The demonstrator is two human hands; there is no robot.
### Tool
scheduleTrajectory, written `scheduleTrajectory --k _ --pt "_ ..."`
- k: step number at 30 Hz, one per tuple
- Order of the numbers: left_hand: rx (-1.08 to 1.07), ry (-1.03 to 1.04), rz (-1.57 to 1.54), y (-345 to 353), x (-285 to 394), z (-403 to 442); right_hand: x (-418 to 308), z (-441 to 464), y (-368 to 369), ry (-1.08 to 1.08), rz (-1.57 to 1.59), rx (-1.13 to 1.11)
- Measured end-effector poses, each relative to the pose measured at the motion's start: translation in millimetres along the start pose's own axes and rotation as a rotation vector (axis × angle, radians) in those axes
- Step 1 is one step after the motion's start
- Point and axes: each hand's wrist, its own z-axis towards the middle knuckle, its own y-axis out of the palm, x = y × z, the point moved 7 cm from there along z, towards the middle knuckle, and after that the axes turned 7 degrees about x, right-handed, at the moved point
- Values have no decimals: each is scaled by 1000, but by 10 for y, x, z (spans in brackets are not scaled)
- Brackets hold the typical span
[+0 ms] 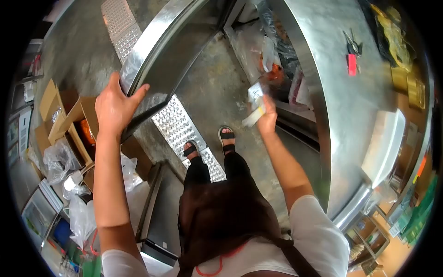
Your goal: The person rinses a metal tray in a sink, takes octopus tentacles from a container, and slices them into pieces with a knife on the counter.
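Note:
My left hand (114, 104) grips the edge of an open steel fridge door (159, 44), its thumb lying over the inner side. In my right hand (267, 115) is a small white packet (256, 99) with a yellow mark, held over the floor in front of the open cabinet. Motion blurs the packet, so its contents cannot be made out. Behind my right hand, the cabinet compartment holds several plastic bags (247, 48), with something orange (275, 73) among them.
Scissors (353, 46) and a red-handled item (351, 64) lie on the steel countertop (318, 27), near a white container (385, 143). Open cardboard boxes (69, 117) and plastic bags (82, 217) crowd the left. A perforated metal strip (177, 124) crosses the floor under my feet.

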Motion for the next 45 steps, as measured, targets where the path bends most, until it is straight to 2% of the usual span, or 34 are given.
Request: scheduleTrajectory --k 1,3,7,8,10,11,12,13,15,17,20,21,25,27,28,30,31,33,35,36,37,39,40,41,42,43,45 --pt "10 0 2 8 19 -2 204 209 123 38 20 23" --pt "59 -2 61 6 92 -48 407 721 261 -66 -214 59" --pt "150 35 15 61 192 -187 586 1692 741 -226 -176 142" --pt "134 0 -3 66 234 -209 618 1922 884 -68 -252 32" --pt "114 -45 -34 61 314 -292 559 2044 1009 103 -319 -97" --pt "124 -55 -56 57 364 -331 548 2054 1111 161 -527 -279" --pt "103 -81 -81 78 422 -380 617 2026 1196 191 -631 -361" --pt "161 -20 -68 93 488 -436 664 1996 1275 213 -735 -450" --pt "148 -62 -86 129 592 -522 844 1804 1519 -122 -787 -198" --pt "128 -107 -75 153 690 -595 902 1421 1559 -156 -656 -79" --pt "123 -122 -108 208 803 -704 435 705 1285 215 -452 -472" --pt "24 -192 -85 254 826 -742 373 376 1177 288 -314 -460" --pt "15 -220 -143 305 1089 -912 -88 -668 497 460 -107 -416" --pt "-4 -218 -229 321 1265 -1047 -4 -1331 354 604 0 -471" --pt "2 -210 -279 391 1319 -1117 -368 -1358 49 301 -155 -392" --pt "-74 -245 -431 300 1650 -1221 -916 -1284 -590 63 -370 -244" --pt "-142 -221 -539 486 1732 -1257 -1053 -1292 -763 138 -259 -358" --pt "-96 -75 -1019 1021 1892 -1289 -1476 -1233 -1301 240 -141 -414" --pt "-328 -42 -962 992 2269 -1458 -1633 -1257 -1998 602 148 -377" --pt "-572 -145 -1096 1177 2323 -1440 -1661 -1284 -2246 556 210 -277" --pt "-807 -254 -1114 977 2496 -1559 -1762 -1244 -2603 561 234 -163" --pt "-991 -83 -1064 858 2747 -1686 -1972 -1162 -3313 600 270 29" --pt "-781 116 -949 849 2812 -1640 -1979 -1162 -3603 635 283 110" --pt "-772 129 -935 739 2896 -1705 -1988 -1141 -3894 625 316 208" --pt "-524 285 -975 382 3057 -1710 -1971 -1124 -4167 617 348 307" --pt "-276 445 -1005 -8 3282 -1781 -1880 -1150 -4498 594 155 421" --pt "-230 562 -1032 -566 3806 -1951 -1762 -1273 -5210 444 -271 689"
